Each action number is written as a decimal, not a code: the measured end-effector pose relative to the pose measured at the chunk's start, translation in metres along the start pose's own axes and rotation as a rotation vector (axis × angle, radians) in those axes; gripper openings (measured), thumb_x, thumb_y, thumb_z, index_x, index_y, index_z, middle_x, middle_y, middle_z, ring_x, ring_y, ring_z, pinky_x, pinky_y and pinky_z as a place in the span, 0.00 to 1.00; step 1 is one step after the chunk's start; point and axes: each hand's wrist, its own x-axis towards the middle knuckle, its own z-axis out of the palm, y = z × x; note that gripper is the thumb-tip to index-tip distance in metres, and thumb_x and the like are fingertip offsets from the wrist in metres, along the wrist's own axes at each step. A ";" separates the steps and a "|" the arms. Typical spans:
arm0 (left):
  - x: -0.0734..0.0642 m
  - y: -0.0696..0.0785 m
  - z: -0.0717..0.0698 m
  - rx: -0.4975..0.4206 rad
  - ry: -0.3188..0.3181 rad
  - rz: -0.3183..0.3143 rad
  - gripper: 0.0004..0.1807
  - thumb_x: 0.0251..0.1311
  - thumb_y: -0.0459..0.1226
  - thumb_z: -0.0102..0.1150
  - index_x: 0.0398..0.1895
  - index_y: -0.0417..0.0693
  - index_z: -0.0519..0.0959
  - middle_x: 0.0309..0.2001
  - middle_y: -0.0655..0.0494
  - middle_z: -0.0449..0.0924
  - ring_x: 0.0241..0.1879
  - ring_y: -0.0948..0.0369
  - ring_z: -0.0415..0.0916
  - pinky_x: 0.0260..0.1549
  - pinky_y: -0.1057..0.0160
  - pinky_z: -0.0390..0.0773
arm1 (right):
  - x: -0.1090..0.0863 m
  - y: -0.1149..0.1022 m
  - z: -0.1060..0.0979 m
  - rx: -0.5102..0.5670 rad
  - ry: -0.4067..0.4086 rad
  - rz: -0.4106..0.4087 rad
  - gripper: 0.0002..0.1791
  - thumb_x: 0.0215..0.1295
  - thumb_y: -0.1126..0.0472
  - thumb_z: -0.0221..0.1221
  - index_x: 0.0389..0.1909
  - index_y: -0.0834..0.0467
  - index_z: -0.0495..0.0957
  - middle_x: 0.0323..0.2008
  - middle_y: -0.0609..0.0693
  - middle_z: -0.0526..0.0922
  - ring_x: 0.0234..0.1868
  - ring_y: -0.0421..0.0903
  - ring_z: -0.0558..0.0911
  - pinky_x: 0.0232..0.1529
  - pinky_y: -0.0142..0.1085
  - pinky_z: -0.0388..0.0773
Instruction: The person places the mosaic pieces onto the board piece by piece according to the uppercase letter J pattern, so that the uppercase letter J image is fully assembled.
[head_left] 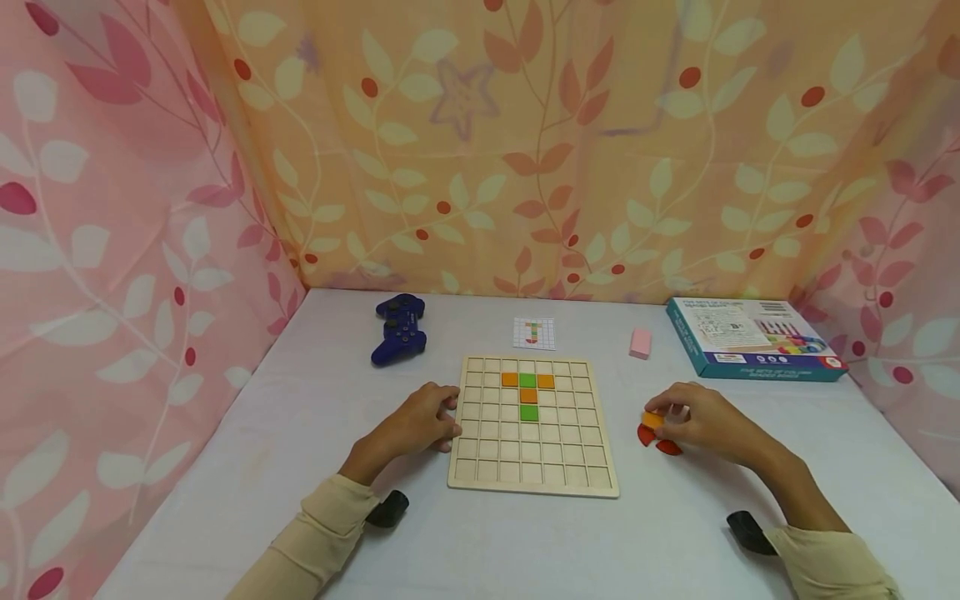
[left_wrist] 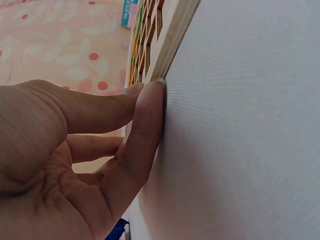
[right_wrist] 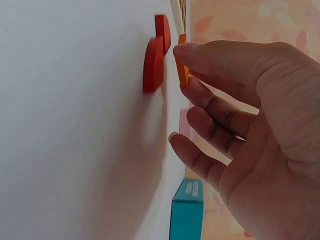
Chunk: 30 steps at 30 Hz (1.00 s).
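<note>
My left hand [head_left: 420,418] is at the left edge of a wooden grid board [head_left: 480,475], thumb and a finger at its rim; in the left wrist view the fingertips [left_wrist: 155,87] meet the board's side [left_wrist: 172,42]. On the board, orange and green square tiles [head_left: 528,396] form a T. Right of the board, my right hand [head_left: 701,421] pinches an orange square tile [right_wrist: 183,62] between thumb and finger. It is close over two red rounded pieces, one [head_left: 669,448] nearer me and one [head_left: 645,435] partly under the tile in the head view.
Behind the board lies a small pattern card [head_left: 546,334]. A pink block [head_left: 641,343] stands to its right, then a teal-edged box [head_left: 750,337]. A blue game controller [head_left: 401,329] rests at the back left. Floral curtains [head_left: 480,150] enclose the white table [head_left: 300,375].
</note>
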 end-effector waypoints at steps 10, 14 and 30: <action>-0.001 0.002 0.000 0.010 0.005 -0.004 0.35 0.65 0.22 0.65 0.75 0.28 0.67 0.53 0.44 0.71 0.30 0.60 0.80 0.30 0.65 0.88 | 0.024 -0.039 0.018 0.021 -0.052 -0.082 0.16 0.62 0.58 0.72 0.51 0.53 0.88 0.42 0.47 0.81 0.44 0.48 0.76 0.35 0.32 0.80; 0.000 0.003 0.000 0.013 0.008 -0.003 0.35 0.65 0.22 0.65 0.75 0.28 0.67 0.53 0.44 0.72 0.30 0.60 0.80 0.30 0.65 0.88 | 0.032 -0.053 0.026 0.000 -0.066 -0.129 0.15 0.63 0.57 0.74 0.51 0.52 0.88 0.41 0.44 0.81 0.46 0.47 0.76 0.41 0.33 0.78; 0.001 -0.002 0.001 0.027 0.002 0.005 0.34 0.65 0.22 0.65 0.74 0.29 0.67 0.52 0.45 0.72 0.28 0.61 0.81 0.30 0.66 0.87 | 0.058 -0.098 0.056 -0.035 -0.124 -0.320 0.14 0.64 0.56 0.74 0.50 0.52 0.90 0.45 0.41 0.86 0.49 0.44 0.76 0.50 0.36 0.79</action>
